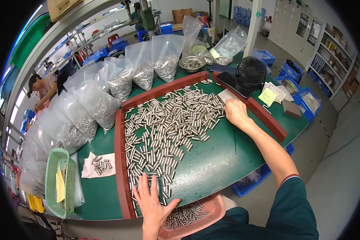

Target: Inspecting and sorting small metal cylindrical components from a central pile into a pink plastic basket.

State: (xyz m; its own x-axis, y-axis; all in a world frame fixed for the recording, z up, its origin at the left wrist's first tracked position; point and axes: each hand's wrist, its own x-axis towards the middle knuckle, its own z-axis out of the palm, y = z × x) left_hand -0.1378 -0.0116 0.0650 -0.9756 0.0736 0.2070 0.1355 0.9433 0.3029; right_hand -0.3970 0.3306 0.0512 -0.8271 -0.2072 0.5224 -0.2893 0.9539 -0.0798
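Note:
A wide heap of short metal pins [176, 112] covers much of the green tabletop [212, 168]. My left hand [153, 202] is open, its fingers spread over the pins at the near left edge. Below it, a pink basket [218, 214] holds more pins. At the heap's right side my right hand [236, 113] is closed, fingers curled down beside a pale flat piece [227, 95]. Whatever those fingers hold, if anything, is hidden. A thin dark line runs along the tabletop below that hand.
Dark red strips [119, 160] border the heap. Clear bags of pins [94, 106] stand behind and left. A green basket [52, 184] and a cloth with pins [96, 170] lie left. A black fan [250, 76], notes [268, 96] and a metal bowl [192, 63] sit farther back.

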